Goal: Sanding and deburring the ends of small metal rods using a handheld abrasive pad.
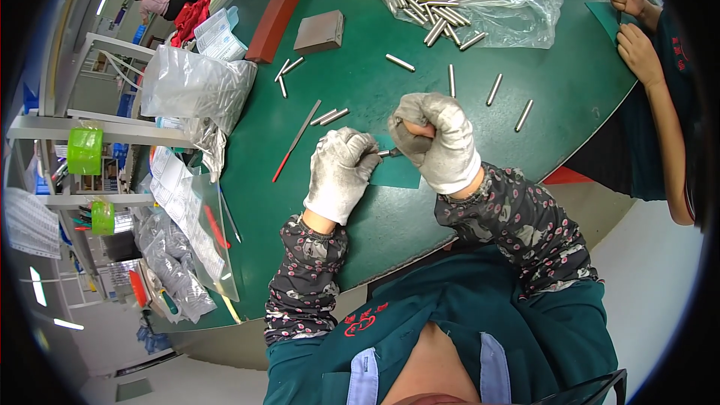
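Observation:
My left hand [339, 174], in a worn white glove, is closed with its fingertips around a short metal pin [385, 154]. Facing it, my right hand [439, 141] is also gloved, with a bare thumb showing, and is curled into a fist. A small dark piece at its fingertips meets the pin's end; what the fist holds is mostly hidden. Under both hands lies a small green sheet [397, 175]. Two metal pins [330, 117] rest just beyond my left hand, beside a thin file with a red handle [297, 140].
Loose pins [493, 90] are scattered across the green table [360, 67]. A plastic bag heaped with pins [517, 19] lies at the far side, near a grey block [320, 32] and a red-brown bar [281, 11]. At right, a co-worker's hands [634, 26] are close by.

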Demonstrator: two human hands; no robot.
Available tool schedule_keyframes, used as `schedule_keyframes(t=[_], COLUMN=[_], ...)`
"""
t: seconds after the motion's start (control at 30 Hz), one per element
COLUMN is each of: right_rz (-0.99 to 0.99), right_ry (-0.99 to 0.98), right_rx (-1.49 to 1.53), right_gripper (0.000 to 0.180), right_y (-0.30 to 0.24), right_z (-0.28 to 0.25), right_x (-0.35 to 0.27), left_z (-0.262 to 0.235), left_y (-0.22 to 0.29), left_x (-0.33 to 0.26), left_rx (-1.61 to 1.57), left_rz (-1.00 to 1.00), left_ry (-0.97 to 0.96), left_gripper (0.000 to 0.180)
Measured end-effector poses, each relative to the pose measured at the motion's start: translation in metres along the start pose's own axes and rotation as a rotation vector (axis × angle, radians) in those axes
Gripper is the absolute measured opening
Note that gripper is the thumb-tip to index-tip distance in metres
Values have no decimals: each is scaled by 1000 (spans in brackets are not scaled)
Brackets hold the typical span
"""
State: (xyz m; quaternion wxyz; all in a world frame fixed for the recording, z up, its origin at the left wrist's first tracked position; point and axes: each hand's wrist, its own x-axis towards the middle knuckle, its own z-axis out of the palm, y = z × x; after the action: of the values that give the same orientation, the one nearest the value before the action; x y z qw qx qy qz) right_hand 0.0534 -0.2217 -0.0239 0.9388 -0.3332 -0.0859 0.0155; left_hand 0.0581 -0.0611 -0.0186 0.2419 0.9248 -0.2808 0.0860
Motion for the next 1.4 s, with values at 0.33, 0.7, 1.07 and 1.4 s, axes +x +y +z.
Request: schedule_keyframes(t=[0.33,0.7,1.07,1.4], right_rz=[23,-46,-561,-730], right_ry=[-60,-232,-1189,-988], right_rx=[-319,17,-1626,-1648], right_gripper=[42,35,13,21], right_y=[0,-8,-24,-35], right_z=[3,-19,-9,-12], right_x=[7,8,-62,-60], left_z=[-2,3,-22,-15], left_y=[1,-5,27,24], left_x=[5,1,-55,-188], left_rx=[9,-19,182,598], left_rz=[7,30,-96,-271], left_ry=[-44,-7,244,488], left_gripper=[17,17,24,20])
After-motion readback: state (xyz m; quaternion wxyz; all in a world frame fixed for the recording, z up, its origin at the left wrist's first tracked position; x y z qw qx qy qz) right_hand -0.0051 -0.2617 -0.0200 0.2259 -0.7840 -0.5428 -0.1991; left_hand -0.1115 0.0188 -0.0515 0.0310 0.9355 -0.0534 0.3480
